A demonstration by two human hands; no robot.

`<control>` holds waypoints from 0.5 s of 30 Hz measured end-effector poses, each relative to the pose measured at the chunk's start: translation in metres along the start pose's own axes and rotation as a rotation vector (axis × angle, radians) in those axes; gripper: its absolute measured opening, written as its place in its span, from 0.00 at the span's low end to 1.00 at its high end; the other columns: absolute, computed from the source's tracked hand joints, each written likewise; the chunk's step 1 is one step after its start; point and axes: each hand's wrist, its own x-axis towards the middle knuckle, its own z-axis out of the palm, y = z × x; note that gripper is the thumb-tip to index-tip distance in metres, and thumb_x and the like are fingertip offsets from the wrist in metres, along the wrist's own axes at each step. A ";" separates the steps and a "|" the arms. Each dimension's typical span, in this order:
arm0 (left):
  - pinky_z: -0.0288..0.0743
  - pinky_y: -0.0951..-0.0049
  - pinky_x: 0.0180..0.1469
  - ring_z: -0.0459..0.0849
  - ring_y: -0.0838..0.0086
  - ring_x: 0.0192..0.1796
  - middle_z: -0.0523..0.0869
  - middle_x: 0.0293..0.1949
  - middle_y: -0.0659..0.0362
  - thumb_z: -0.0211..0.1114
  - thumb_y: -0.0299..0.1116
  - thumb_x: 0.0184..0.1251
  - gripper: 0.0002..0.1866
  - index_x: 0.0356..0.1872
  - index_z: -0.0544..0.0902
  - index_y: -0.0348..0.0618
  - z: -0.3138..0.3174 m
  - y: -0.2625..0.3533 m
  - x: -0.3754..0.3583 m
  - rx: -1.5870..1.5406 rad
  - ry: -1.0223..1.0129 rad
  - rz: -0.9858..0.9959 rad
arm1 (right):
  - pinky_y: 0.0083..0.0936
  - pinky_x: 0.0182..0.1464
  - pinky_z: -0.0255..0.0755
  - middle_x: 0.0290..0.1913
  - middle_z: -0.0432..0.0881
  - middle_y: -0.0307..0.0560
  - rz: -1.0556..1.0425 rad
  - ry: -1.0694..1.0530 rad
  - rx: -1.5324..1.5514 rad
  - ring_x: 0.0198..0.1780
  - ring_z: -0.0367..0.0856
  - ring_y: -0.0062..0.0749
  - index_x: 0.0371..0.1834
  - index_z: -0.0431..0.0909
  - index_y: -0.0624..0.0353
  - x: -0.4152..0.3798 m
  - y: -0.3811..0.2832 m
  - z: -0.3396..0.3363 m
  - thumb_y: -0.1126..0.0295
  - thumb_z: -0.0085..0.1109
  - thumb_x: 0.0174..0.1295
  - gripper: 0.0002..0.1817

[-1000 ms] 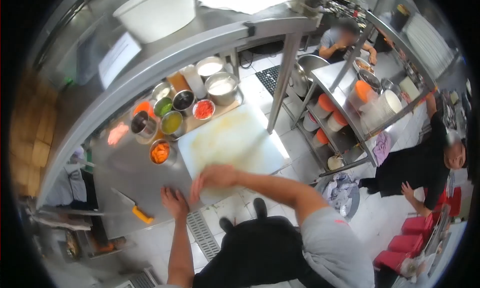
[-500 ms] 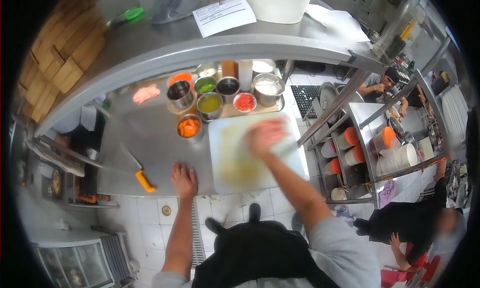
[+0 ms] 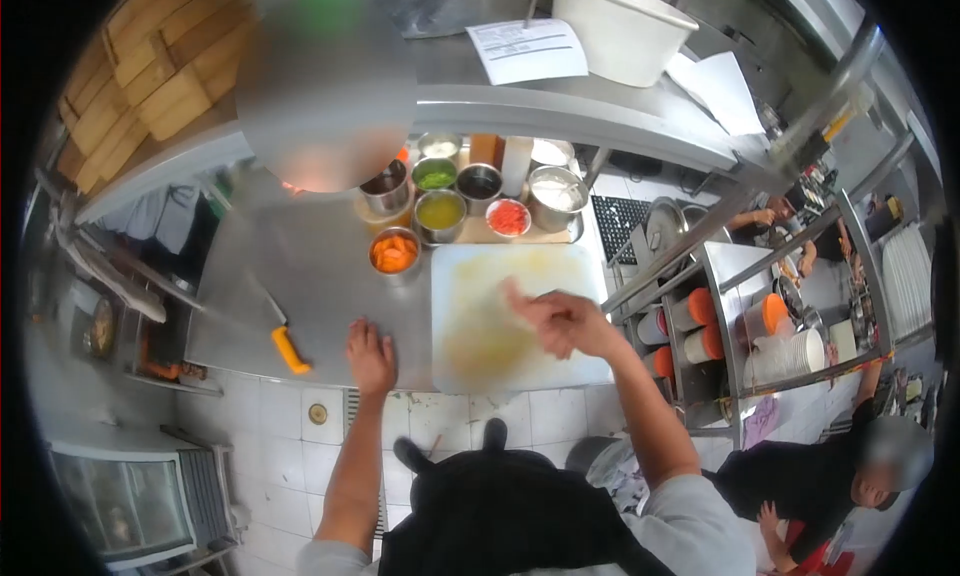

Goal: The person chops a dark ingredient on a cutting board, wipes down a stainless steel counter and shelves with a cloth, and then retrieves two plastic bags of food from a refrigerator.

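My left hand (image 3: 371, 358) lies flat on the steel counter (image 3: 300, 316) near its front edge, left of a white cutting board (image 3: 590, 266). Over the board, my right hand (image 3: 568, 326) is empty, its index finger stretched out to the left and the other fingers loosely bent. Yellowish stains mark the board's surface. Just behind my left hand stands a metal cup of orange pieces (image 3: 394, 253). A knife with a yellow handle (image 3: 290, 350) lies to the left on the counter.
Behind the board are containers, including green herbs (image 3: 435, 175), yellow liquid (image 3: 440, 213) and red pieces (image 3: 508, 218). Overhead, a steel shelf (image 3: 470, 104) holds a white tub (image 3: 620, 36) and paper slip (image 3: 530, 52). One person's blurred head (image 3: 325, 96) leans in; other people stand right.
My right hand has drawn back toward me over the board. A person's head has come into view at upper left, covering the pink item on the counter. My left hand stays put.
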 end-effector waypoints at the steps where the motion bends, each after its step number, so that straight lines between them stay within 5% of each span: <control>1: 0.56 0.50 0.74 0.64 0.48 0.74 0.70 0.70 0.46 0.58 0.36 0.70 0.22 0.59 0.77 0.34 0.002 -0.002 0.001 0.014 0.008 0.026 | 0.18 0.19 0.68 0.32 0.82 0.44 -0.004 -0.008 -0.009 0.22 0.77 0.22 0.59 0.76 0.63 0.005 0.011 -0.010 0.81 0.53 0.61 0.21; 3: 0.56 0.50 0.73 0.65 0.49 0.73 0.71 0.69 0.45 0.59 0.37 0.70 0.22 0.59 0.77 0.33 0.000 0.000 0.001 0.018 0.009 0.024 | 0.30 0.29 0.75 0.36 0.82 0.48 -0.039 0.407 -0.230 0.30 0.81 0.29 0.58 0.75 0.65 0.018 0.048 -0.021 0.77 0.55 0.62 0.19; 4: 0.56 0.50 0.73 0.65 0.49 0.73 0.71 0.68 0.43 0.59 0.37 0.70 0.22 0.59 0.76 0.33 -0.002 0.002 0.000 0.021 0.004 0.026 | 0.30 0.29 0.75 0.36 0.82 0.48 -0.043 0.396 -0.235 0.30 0.81 0.29 0.58 0.75 0.65 0.023 0.064 -0.029 0.77 0.55 0.62 0.19; 8: 0.60 0.50 0.71 0.67 0.49 0.71 0.72 0.67 0.43 0.62 0.36 0.67 0.22 0.57 0.77 0.32 0.001 -0.006 0.002 -0.009 0.058 0.055 | 0.55 0.63 0.62 0.45 0.81 0.53 -0.179 0.103 -0.825 0.55 0.77 0.41 0.52 0.78 0.64 0.037 0.178 0.076 0.68 0.61 0.61 0.18; 10: 0.63 0.50 0.70 0.68 0.47 0.70 0.72 0.67 0.43 0.64 0.34 0.65 0.22 0.56 0.77 0.32 0.002 -0.017 0.000 -0.248 0.026 0.005 | 0.50 0.58 0.70 0.44 0.82 0.51 0.122 -0.485 -0.489 0.54 0.81 0.40 0.48 0.79 0.62 0.023 0.071 0.129 0.70 0.63 0.60 0.14; 13: 0.67 0.50 0.65 0.72 0.44 0.64 0.74 0.61 0.40 0.66 0.32 0.62 0.23 0.57 0.77 0.32 -0.020 -0.040 0.004 -0.419 0.175 -0.150 | 0.42 0.52 0.77 0.46 0.83 0.48 0.045 -0.502 -0.202 0.54 0.83 0.39 0.52 0.78 0.61 0.052 0.047 0.161 0.69 0.63 0.62 0.16; 15: 0.68 0.51 0.63 0.73 0.43 0.61 0.75 0.58 0.39 0.67 0.33 0.62 0.25 0.59 0.75 0.32 -0.068 -0.058 0.013 -0.242 0.343 -0.206 | 0.22 0.56 0.73 0.48 0.82 0.36 0.083 -0.393 0.022 0.52 0.78 0.20 0.57 0.77 0.58 0.074 0.031 0.164 0.76 0.58 0.63 0.18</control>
